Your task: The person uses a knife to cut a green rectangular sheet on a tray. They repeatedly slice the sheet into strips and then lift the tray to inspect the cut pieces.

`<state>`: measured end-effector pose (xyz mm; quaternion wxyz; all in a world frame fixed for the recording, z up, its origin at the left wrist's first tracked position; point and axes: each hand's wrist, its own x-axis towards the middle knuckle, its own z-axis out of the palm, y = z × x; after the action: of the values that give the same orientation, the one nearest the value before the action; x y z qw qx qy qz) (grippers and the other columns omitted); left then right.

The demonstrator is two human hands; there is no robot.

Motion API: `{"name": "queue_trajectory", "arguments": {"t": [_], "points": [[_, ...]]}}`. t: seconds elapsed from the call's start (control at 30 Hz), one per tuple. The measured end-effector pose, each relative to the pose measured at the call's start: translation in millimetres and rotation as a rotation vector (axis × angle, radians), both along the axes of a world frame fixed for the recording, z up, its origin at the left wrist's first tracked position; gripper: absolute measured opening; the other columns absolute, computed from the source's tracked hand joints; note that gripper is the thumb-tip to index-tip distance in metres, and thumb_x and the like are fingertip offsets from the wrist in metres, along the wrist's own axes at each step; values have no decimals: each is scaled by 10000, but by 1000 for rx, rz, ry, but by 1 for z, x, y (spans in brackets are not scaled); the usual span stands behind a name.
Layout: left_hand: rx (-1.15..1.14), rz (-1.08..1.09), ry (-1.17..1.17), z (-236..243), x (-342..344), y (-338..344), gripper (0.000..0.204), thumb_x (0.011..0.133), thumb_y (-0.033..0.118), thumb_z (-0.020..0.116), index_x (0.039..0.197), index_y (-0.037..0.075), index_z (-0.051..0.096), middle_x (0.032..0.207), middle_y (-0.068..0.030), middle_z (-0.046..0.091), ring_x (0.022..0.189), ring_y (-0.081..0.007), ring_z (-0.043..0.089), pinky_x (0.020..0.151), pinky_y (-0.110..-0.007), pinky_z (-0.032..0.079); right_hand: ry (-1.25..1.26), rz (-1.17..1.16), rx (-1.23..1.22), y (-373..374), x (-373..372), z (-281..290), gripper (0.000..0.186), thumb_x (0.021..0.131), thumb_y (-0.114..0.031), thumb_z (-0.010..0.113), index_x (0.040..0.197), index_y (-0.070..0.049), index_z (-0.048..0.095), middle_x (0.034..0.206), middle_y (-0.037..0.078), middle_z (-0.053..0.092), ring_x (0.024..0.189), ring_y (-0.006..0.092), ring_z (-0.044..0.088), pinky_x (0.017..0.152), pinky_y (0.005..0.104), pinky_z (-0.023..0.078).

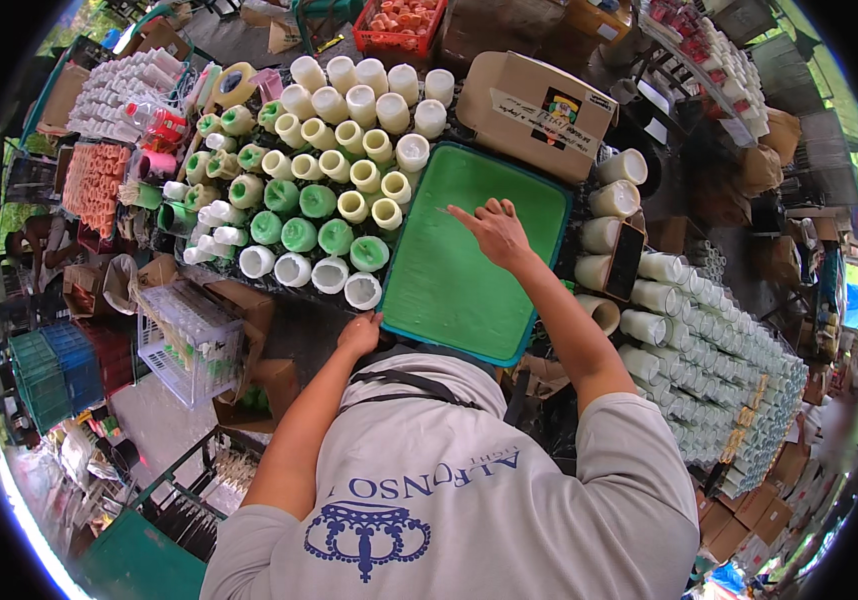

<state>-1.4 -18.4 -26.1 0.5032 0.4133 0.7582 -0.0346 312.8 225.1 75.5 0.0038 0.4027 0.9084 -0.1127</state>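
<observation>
A shallow tray with a dark teal rim lies in front of me, filled with a smooth green layer that looks like wax. My left hand is closed at the tray's near left corner, thumb by the rim and other fingers mostly hidden. Over the upper middle of the green layer is my right hand. Its index finger points left and the other fingers are curled. A thin pale tip shows just past that fingertip; what it belongs to is too small to make out.
Rows of white, cream and green cylinders stand close on the left. A cardboard box sits beyond the tray. To the right are a dark phone leaning on white cylinders and many clear glasses. A white plastic crate stands lower left.
</observation>
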Motion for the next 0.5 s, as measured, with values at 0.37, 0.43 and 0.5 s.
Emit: {"name": "queue_trajectory", "arguments": {"t": [0.37,0.43,0.5], "points": [[-43,-15,-5,-3,-2,-1,580,1102,514,424,1408,68,633,1436,-221,639,1328,-431,597,1109,-517,471,31,2,27,-1,-6,-11,756,900,4,575,1569,-344,522,955,53,664,1094,258,574,1063,435,383],[-73,-37,-19,3,-2,4,581,1104,510,420,1425,71,626,1445,-218,635,1337,-427,593,1112,-513,470,28,4,37,-1,-5,-13,760,897,6,577,1569,-345,522,954,53,663,1091,258,572,1062,433,383],[-79,-42,-19,6,-1,9,580,1107,505,416,1434,73,622,1449,-216,633,1341,-425,590,1115,-511,469,13,4,49,1,-4,-15,774,892,7,583,1576,-351,515,952,52,662,1093,258,570,1062,431,383]]}}
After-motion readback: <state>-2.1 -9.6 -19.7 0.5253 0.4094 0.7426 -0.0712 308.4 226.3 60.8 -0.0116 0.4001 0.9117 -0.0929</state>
